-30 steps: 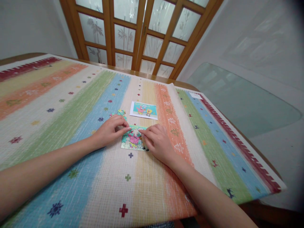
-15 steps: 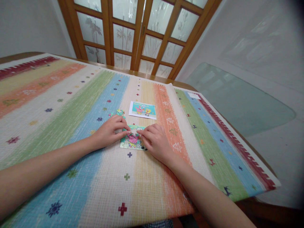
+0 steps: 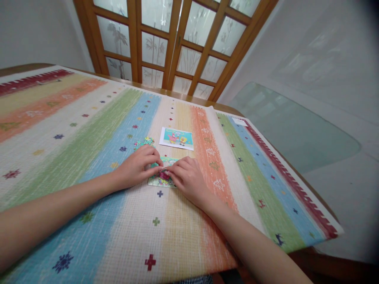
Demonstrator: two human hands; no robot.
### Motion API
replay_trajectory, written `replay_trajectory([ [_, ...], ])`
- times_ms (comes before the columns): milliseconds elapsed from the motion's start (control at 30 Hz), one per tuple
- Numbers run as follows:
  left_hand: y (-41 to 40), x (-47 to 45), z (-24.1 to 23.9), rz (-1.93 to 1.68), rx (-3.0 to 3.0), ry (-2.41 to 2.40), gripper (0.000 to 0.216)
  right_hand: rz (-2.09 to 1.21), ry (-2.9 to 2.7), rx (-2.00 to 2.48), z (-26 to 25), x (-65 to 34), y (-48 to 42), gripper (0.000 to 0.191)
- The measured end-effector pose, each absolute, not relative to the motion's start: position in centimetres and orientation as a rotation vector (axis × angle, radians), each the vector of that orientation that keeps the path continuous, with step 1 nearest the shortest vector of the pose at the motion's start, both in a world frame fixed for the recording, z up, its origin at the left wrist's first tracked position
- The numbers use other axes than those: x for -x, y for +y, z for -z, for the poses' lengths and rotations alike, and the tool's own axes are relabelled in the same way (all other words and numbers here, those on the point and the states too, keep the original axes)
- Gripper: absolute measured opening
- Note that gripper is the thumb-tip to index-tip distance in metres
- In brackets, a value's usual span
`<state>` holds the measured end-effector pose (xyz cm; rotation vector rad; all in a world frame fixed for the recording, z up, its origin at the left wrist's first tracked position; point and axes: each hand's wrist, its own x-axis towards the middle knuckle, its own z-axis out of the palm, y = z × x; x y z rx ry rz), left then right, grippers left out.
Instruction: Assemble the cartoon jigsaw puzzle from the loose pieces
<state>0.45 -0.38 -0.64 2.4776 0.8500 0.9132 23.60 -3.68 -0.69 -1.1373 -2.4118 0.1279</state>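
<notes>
Overall, the table (image 3: 43, 67) is covered by a striped tablecloth (image 3: 136, 228), with the wood of the table showing along the far edge. Two hands work between the near and far edges: the left hand (image 3: 141, 166) and the right hand (image 3: 189, 178). Between and beneath them lies the partly assembled puzzle (image 3: 154, 181), flat on the cloth, its right part covered by the right hand. Toward the far edge, apart from the puzzle, lies a picture card (image 3: 177, 138). A heap of loose pieces (image 3: 148, 141) sits on the far-left side of the puzzle, just beyond the left hand.

Governing relation: the puzzle lies directly below the fingertips, its long axis apparently running left to right; neither hand is clearly nearer. On each hand, thumb and forefinger are drawn together; whether a piece is pinched between them cannot be told.

Against the frame half a second earlier, the gap between the two hands' fingertips has narrowed, the right hand having shifted leftward and toward the puzzle's near edge. Card and heap show no displacement on the cloth.
</notes>
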Motion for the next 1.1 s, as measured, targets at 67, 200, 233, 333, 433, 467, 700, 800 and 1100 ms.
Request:
replay_trajectory([
  [67,-0.4,-0.5,0.6,-0.909,-2.475,0.847,0.02,-0.17,-2.39,1.138,0.8,-23.5,-3.6,0.017],
  [200,-0.4,-0.4,0.7,-0.905,-2.46,0.874,0.019,-0.284,-2.307,1.131,0.7,-23.8,-3.4,0.015],
  [233,-0.3,-0.3,0.7,-0.916,-2.451,0.895,0.019,-0.304,-2.276,1.139,0.7,-23.9,-3.4,0.015],
  [333,0.2,0.1,0.9,-0.953,-2.437,0.979,0.02,-0.33,-2.188,1.188,0.5,-24.4,-3.2,0.015],
  [433,0.6,0.4,1.1,-0.971,-2.442,1.026,0.019,-0.336,-2.132,1.249,0.4,-24.7,-2.9,0.012],
  [467,0.7,0.5,1.2,-0.972,-2.444,1.032,0.018,-0.341,-2.122,1.262,0.5,-24.7,-2.9,0.011],
  [700,0.5,0.4,1.0,-0.885,-2.467,1.009,0.019,-0.357,-2.127,1.251,0.7,-24.6,-2.7,0.011],
  [800,0.4,0.4,1.0,-0.882,-2.477,0.998,0.021,-0.356,-2.159,1.244,0.7,-24.4,-2.8,0.013],
  [1100,-0.7,-0.4,0.5,-0.765,-2.637,0.899,0.027,-0.331,-2.338,1.16,0.4,-23.6,-3.4,0.015],
])
